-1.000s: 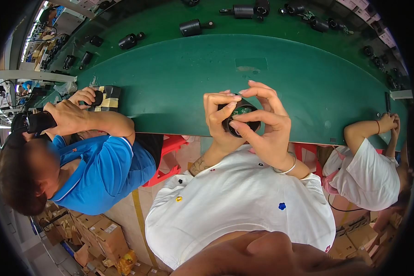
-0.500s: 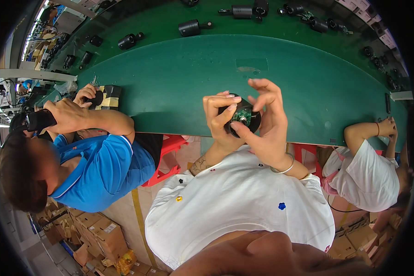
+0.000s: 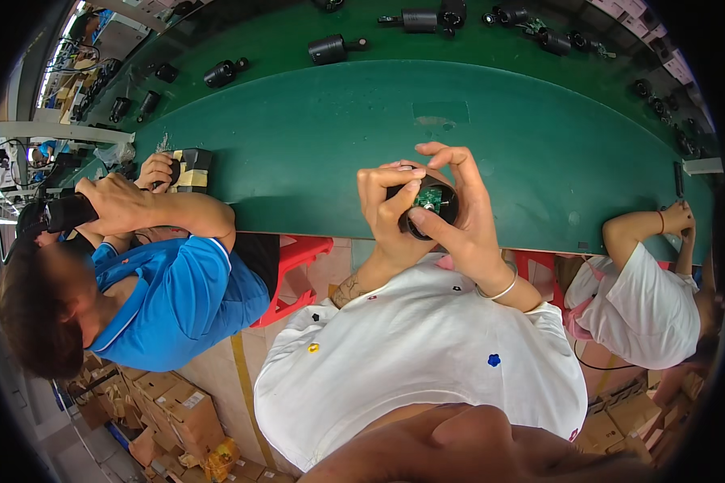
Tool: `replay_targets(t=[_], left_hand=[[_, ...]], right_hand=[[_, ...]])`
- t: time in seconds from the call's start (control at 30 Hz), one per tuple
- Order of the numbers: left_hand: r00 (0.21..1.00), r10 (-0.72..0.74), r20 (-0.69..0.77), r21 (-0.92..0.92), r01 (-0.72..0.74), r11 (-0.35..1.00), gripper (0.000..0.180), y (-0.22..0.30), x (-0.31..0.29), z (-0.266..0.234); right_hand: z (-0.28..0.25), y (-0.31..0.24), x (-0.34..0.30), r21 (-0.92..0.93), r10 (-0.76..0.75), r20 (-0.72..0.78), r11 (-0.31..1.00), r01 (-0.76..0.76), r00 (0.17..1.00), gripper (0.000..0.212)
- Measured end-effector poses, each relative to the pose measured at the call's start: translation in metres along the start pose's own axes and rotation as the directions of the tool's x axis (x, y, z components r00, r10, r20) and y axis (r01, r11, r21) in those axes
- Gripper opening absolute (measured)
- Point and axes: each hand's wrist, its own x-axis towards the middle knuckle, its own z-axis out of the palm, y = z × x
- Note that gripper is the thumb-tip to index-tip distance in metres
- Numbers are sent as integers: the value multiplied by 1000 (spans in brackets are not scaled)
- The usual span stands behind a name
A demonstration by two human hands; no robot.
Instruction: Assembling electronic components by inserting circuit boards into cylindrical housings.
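Observation:
Between my hands, above the near edge of the green table, is a black cylindrical housing [image 3: 446,211] with its opening facing up toward me. Inside the opening sits a green circuit board [image 3: 432,196] with a small silvery part on it. My left hand [image 3: 385,208] grips the housing's left side, fingers curled over the rim. Around the right side wraps my right hand [image 3: 475,213], its thumb pressed at the lower part of the opening and its index finger arched over the far side. The housing's underside is hidden by my hands.
Black cylindrical units [image 3: 328,50] lie spaced along the darker green strip beyond the green table [image 3: 314,145]. At left, a co-worker in a blue shirt [image 3: 185,294] handles black parts beside a taped black block [image 3: 191,171]. Another person's white sleeve [image 3: 648,310] is at right.
My right hand's fingers have closed in over the housing, and its thumb has moved slightly across the opening. Units on the far strip have shifted a little left.

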Motion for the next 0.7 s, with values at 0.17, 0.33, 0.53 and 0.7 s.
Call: replay_targets(t=[0.17,0.33,0.53,0.7], left_hand=[[997,-78,24,-81,79,994,45,-3,2,-5],[991,-133,28,-185,136,973,47,-8,4,-8],[990,-130,47,-116,135,984,51,-7,14,-17],[994,-97,56,-48,100,994,55,-5,13,-26]], right_hand=[[-2,-7,5,26,95,58,995,-96,994,63],[-3,-5,10,-12,79,90,997,-78,993,68],[4,-10,10,-73,33,-21,997,-35,999,68],[9,-15,2,-480,-220,-53,861,168,974,69]])
